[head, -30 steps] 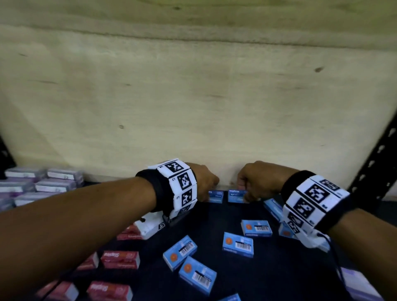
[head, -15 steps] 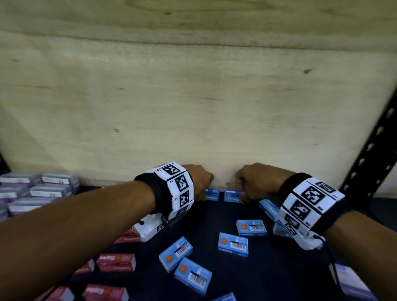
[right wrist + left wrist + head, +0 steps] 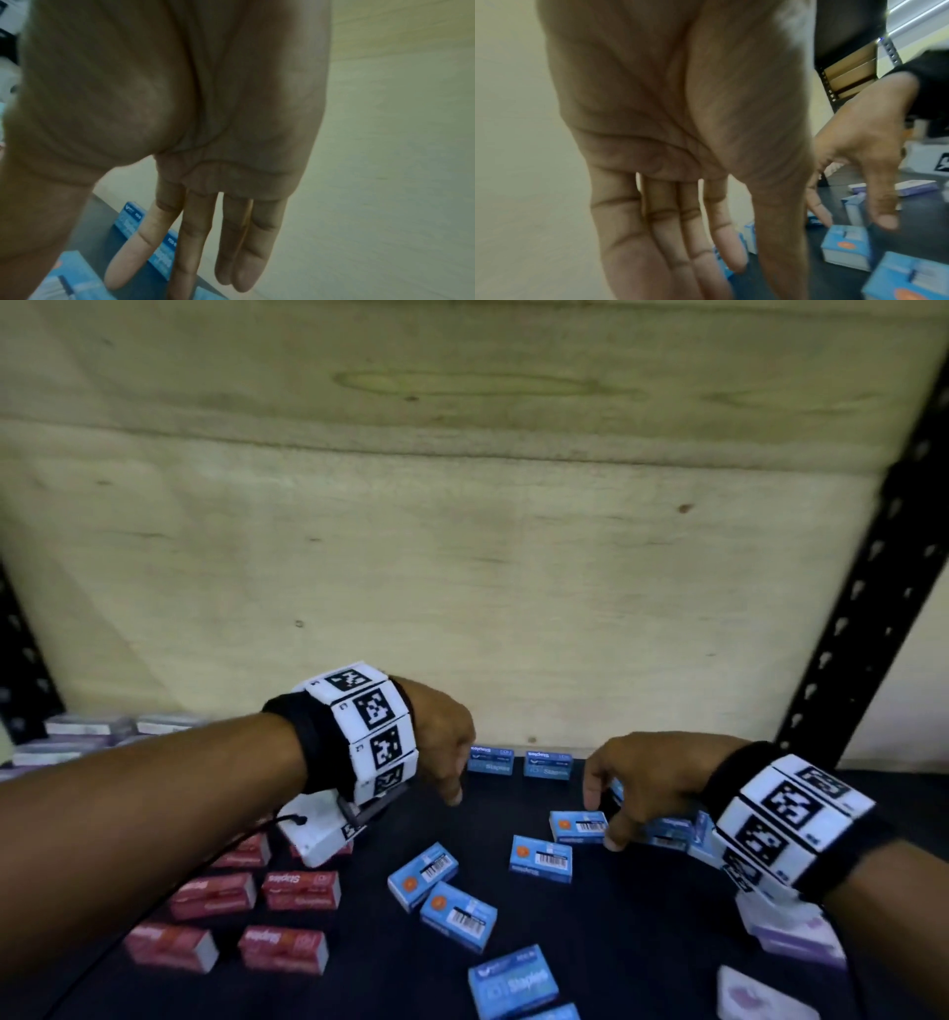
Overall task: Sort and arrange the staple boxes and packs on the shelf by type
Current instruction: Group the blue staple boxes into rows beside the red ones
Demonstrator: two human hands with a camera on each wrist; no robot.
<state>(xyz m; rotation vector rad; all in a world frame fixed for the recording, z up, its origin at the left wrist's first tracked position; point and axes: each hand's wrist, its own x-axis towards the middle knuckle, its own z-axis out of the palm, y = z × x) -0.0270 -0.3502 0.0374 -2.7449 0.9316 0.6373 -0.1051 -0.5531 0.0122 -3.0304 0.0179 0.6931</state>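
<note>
**Both hands lifted off the two blue boxes at the back wall**

We see two blue staple boxes [image 3: 518,761] standing side by side against the plywood back wall [image 3: 462,557] of the shelf [image 3: 642,942], free of both hands. Our left hand [image 3: 442,743] hangs just left of them, fingers straight and relaxed, holding nothing. Our right hand [image 3: 634,780] hovers to their right with fingers spread and pointing down, thumb tip near a loose blue box [image 3: 577,826]; whether it touches we cannot tell. More blue boxes [image 3: 452,901] lie scattered in the middle, red boxes [image 3: 257,911] at the left, purple packs [image 3: 87,737] at the far left.

Half a second ago both hands were curled at those two boxes by the wall; now they have drawn back and opened.
</note>
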